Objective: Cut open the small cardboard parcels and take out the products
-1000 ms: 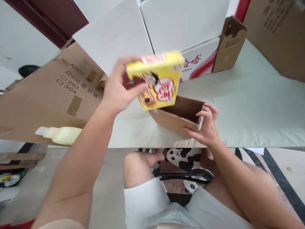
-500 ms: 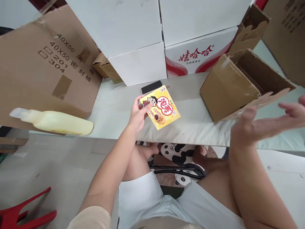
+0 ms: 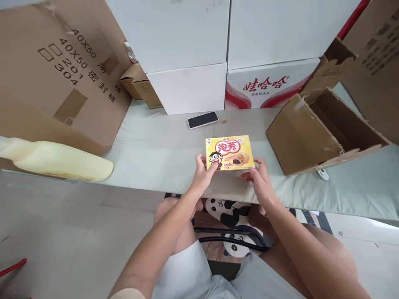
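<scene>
A small yellow snack box (image 3: 229, 153) with a cartoon boy and a cream puff printed on it is held above the table edge, its printed face toward me. My left hand (image 3: 204, 172) grips its left end, thumb on the front. At the lower right corner, my right hand (image 3: 260, 178) has its thumb and fingers closed on the box. Behind the box lies a dark-screened phone (image 3: 203, 120) on the pale green tablecloth (image 3: 149, 145). A small brown round object (image 3: 224, 121) sits beside the phone.
White cartons (image 3: 187, 89) and a red-and-white carton (image 3: 268, 85) are stacked at the back. On the right stands an open brown box (image 3: 305, 133), with a small white object (image 3: 323, 174) by its base. A large brown carton (image 3: 62, 83) and a pale yellow bottle (image 3: 62, 160) occupy the left.
My right hand has come in from the far right and taken hold of the snack box. The box has turned from slanted to nearly level and shifted right. The view has shifted slightly.
</scene>
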`<state>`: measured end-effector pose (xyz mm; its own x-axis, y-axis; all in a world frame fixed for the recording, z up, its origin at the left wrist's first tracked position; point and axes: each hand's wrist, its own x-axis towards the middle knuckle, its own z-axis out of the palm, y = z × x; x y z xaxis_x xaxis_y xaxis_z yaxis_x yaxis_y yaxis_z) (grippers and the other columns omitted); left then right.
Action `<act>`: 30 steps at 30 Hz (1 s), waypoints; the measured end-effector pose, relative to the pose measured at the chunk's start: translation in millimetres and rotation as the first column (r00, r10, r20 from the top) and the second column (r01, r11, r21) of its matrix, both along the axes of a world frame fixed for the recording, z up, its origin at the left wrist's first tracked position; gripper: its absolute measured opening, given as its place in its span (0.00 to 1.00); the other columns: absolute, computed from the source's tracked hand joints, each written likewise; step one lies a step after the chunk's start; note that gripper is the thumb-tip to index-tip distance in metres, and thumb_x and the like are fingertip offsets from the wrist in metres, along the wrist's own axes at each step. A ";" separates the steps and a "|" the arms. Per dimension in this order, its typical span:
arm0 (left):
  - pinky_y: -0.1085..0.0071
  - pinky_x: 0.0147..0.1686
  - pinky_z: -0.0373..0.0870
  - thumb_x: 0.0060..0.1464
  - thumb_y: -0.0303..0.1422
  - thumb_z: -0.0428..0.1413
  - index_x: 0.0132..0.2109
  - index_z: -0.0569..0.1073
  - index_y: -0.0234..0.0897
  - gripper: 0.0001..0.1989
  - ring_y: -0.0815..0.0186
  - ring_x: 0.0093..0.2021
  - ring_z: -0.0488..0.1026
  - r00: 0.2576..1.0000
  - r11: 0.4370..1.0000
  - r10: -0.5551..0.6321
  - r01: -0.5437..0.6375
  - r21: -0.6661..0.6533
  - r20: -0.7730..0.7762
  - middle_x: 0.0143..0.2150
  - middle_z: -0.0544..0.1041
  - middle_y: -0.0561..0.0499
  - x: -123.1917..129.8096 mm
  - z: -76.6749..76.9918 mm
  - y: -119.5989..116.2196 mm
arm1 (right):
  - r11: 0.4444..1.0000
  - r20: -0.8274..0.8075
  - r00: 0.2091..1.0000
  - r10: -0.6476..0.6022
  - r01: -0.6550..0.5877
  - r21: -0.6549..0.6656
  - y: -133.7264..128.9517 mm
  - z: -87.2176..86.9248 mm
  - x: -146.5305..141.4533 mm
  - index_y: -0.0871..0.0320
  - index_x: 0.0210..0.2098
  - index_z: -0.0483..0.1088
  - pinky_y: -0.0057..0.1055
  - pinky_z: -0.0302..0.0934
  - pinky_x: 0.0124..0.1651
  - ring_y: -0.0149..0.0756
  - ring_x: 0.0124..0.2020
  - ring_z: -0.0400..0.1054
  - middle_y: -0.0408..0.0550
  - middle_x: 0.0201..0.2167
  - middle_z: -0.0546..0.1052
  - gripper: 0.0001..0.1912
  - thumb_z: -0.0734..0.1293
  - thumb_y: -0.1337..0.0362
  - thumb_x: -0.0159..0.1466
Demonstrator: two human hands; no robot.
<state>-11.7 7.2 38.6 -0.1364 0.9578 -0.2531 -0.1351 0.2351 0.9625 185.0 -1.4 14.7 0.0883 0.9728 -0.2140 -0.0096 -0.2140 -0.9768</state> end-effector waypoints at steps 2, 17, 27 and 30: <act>0.66 0.42 0.74 0.52 0.41 0.64 0.46 0.56 0.44 0.25 0.61 0.46 0.78 0.990 0.996 -0.051 0.061 0.072 -0.129 0.50 0.75 0.48 -5.7 10.8 22.6 | 0.996 -0.034 0.998 -0.057 0.054 -0.064 16.8 14.5 -6.5 0.51 0.52 0.57 0.31 0.65 0.33 0.36 0.31 0.75 0.42 0.33 0.78 0.25 0.65 0.48 0.61; 0.68 0.37 0.67 0.66 0.37 0.56 0.59 0.59 0.36 0.20 0.66 0.37 0.73 0.931 0.997 -0.055 0.031 -0.070 -0.361 0.47 0.75 0.41 4.5 129.8 197.0 | 0.958 0.103 0.968 -0.228 0.242 -0.152 189.4 136.2 -43.1 0.48 0.47 0.61 0.31 0.60 0.25 0.33 0.22 0.69 0.43 0.36 0.76 0.12 0.62 0.55 0.65; 0.62 0.45 0.74 0.57 0.54 0.58 0.52 0.65 0.43 0.25 0.61 0.45 0.79 0.824 0.813 -0.558 0.567 0.133 -0.097 0.54 0.76 0.46 -38.2 55.1 60.4 | 0.984 -0.164 0.974 -0.155 0.168 0.067 14.2 159.8 47.5 0.46 0.44 0.69 0.36 0.73 0.31 0.42 0.43 0.77 0.47 0.49 0.78 0.15 0.68 0.50 0.60; 0.55 0.56 0.72 0.60 0.46 0.54 0.49 0.73 0.38 0.18 0.54 0.56 0.76 0.718 0.818 -0.456 0.571 0.069 -0.526 0.58 0.74 0.41 -47.6 22.8 48.7 | 0.891 0.029 0.909 -0.417 0.402 0.213 -50.5 185.6 98.2 0.36 0.45 0.73 0.47 0.77 0.39 0.51 0.61 0.71 0.47 0.55 0.77 0.15 0.60 0.48 0.62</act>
